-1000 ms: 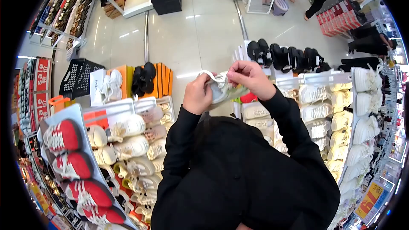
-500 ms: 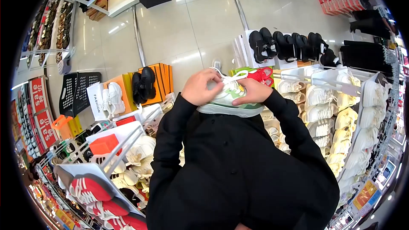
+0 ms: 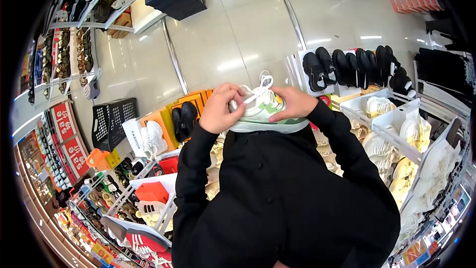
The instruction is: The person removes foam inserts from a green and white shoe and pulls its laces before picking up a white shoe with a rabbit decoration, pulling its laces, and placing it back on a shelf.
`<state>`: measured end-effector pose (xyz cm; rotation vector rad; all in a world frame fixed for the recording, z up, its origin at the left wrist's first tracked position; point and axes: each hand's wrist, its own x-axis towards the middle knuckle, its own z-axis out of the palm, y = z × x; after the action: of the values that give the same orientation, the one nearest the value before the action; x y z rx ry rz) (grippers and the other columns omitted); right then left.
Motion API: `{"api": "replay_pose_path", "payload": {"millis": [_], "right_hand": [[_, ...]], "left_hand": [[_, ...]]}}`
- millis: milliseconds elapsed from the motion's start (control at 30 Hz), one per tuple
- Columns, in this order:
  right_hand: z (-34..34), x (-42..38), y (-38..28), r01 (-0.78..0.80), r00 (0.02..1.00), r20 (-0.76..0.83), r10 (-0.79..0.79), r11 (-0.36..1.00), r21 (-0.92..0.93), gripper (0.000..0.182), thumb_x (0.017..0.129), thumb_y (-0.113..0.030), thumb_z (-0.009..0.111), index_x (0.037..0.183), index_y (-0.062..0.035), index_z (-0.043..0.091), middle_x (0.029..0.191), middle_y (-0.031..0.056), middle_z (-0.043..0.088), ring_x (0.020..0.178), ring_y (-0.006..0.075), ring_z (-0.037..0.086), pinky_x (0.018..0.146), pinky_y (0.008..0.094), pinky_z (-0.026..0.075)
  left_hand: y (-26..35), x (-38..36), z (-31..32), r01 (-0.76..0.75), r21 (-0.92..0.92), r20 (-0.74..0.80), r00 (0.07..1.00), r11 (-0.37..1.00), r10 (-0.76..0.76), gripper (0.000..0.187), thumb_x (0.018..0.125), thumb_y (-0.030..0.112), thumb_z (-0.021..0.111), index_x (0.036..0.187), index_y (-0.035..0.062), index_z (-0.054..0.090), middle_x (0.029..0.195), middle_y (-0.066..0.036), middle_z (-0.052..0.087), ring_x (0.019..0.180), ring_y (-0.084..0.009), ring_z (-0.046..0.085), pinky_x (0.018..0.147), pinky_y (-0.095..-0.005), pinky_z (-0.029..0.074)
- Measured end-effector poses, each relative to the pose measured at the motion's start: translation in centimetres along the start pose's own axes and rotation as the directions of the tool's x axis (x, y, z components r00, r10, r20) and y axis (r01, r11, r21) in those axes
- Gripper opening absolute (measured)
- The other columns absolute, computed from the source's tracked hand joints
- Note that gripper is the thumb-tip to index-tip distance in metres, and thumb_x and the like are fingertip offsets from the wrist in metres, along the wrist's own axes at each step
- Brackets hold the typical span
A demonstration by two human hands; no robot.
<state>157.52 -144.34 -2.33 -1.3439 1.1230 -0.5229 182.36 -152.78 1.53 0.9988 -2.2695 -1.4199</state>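
A white and green sneaker (image 3: 267, 119) with white laces is held close in front of my black-clothed body, its sole towards me. My left hand (image 3: 223, 108) grips the toe end, thumb on the near side. Round the heel end, my right hand (image 3: 293, 105) is closed, its thumb pressed against the green side panel. The white lace (image 3: 261, 87) is tied in a loose bow whose loops stand above the tongue. The far side of the sneaker and the fingertips behind it are hidden.
Racks of white sneakers (image 3: 382, 151) stand to the right, with black shoes (image 3: 357, 67) beyond them. On the left are a black basket (image 3: 114, 124), white sneakers (image 3: 152, 138) on boxes, and a red box (image 3: 151, 192). Tiled floor (image 3: 233, 34) stretches ahead.
My view has turned, so the shelves and floor appear shifted. The sneaker has tilted a little in my hands, and its lace loops now stand higher. Both hands keep their hold.
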Motion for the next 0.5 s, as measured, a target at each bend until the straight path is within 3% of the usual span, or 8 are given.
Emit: {"api": "replay_pose_path", "payload": {"millis": [67,200,233,333,367,467,500], "right_hand": [[-1.7,0.7,0.1,0.006,1.0,-0.006,-0.007,0.997,-0.077,0.083,0.066,-0.047,0.081,0.124,0.0046,0.05,0.108,0.0221,0.064,0.099,0.0335,0.063,0.085,0.0356,0.048],[-4.2,1.5,0.4,0.022,0.999,-0.031,-0.024,0.997,-0.07,0.07,0.08,-0.045,0.07,0.13,-0.0014,0.046,0.107,0.0213,0.065,0.098,0.0352,0.063,0.083,0.0374,0.049],[-5.1,1.4,-0.9,-0.104,0.993,0.047,0.112,0.985,-0.14,0.056,0.09,-0.041,0.058,0.13,-0.0044,0.046,0.108,0.0181,0.064,0.099,0.0309,0.062,0.084,0.0354,0.047],[-4.9,2.3,0.2,0.113,0.978,-0.192,-0.08,0.979,0.172,0.047,0.096,-0.037,0.05,0.129,-0.0039,0.047,0.111,0.0138,0.062,0.102,0.024,0.059,0.087,0.0323,0.044],[-4.9,2.4,0.3,0.183,0.958,-0.256,-0.128,0.962,0.203,0.037,0.101,-0.032,0.042,0.124,-0.0034,0.048,0.103,0.0084,0.058,0.095,0.0168,0.055,0.086,0.0288,0.042],[-5.1,3.2,0.8,0.152,0.917,-0.398,0.006,0.918,0.365,0.033,0.101,-0.032,0.041,0.115,-0.0033,0.05,0.093,0.0054,0.053,0.086,0.013,0.051,0.079,0.0267,0.042],[-5.0,3.1,0.6,0.139,0.899,-0.437,0.027,0.929,0.343,0.032,0.102,-0.034,0.04,0.107,-0.0039,0.05,0.084,0.004,0.049,0.078,0.0105,0.047,0.074,0.0251,0.041]], "left_hand": [[0.4,1.9,-0.5,0.002,0.096,0.015,1.0,0.995,-0.003,0.012,0.074,0.016,0.065,0.07,0.0058,0.059,0.093,-0.006,0.062,0.094,-0.0283,0.056,0.081,-0.037,0.044],[1.6,5.3,-1.1,-0.024,0.346,0.097,0.995,0.938,-0.01,0.013,0.073,0.02,0.064,0.072,0.0073,0.064,0.086,-0.006,0.061,0.09,-0.0262,0.056,0.089,-0.0385,0.039],[2.2,6.2,-1.3,-0.049,0.393,0.104,0.995,0.918,0.009,0.014,0.073,0.022,0.064,0.074,0.0075,0.066,0.085,-0.006,0.06,0.089,-0.0261,0.056,0.091,-0.0391,0.038],[2.6,8.8,-1.6,-0.099,0.444,0.116,0.992,0.891,0.053,0.021,0.078,0.025,0.061,0.086,0.0075,0.07,0.086,-0.008,0.063,0.088,-0.0262,0.056,0.095,-0.0408,0.036],[1.9,9.5,-1.2,-0.101,0.451,0.108,0.992,0.887,0.058,0.022,0.08,0.026,0.061,0.087,0.0072,0.07,0.086,-0.009,0.064,0.087,-0.0265,0.057,0.096,-0.0411,0.036],[2.5,12.1,-0.2,-0.021,0.384,0.1,0.995,0.923,-0.019,0.027,0.086,0.031,0.06,0.085,0.0062,0.069,0.086,-0.009,0.066,0.084,-0.0274,0.058,0.094,-0.0403,0.037],[2.8,12.9,0.2,-0.002,0.365,0.084,0.996,0.931,-0.03,0.027,0.086,0.032,0.06,0.084,0.0064,0.069,0.084,-0.009,0.066,0.083,-0.0273,0.058,0.092,-0.0397,0.038]]}}
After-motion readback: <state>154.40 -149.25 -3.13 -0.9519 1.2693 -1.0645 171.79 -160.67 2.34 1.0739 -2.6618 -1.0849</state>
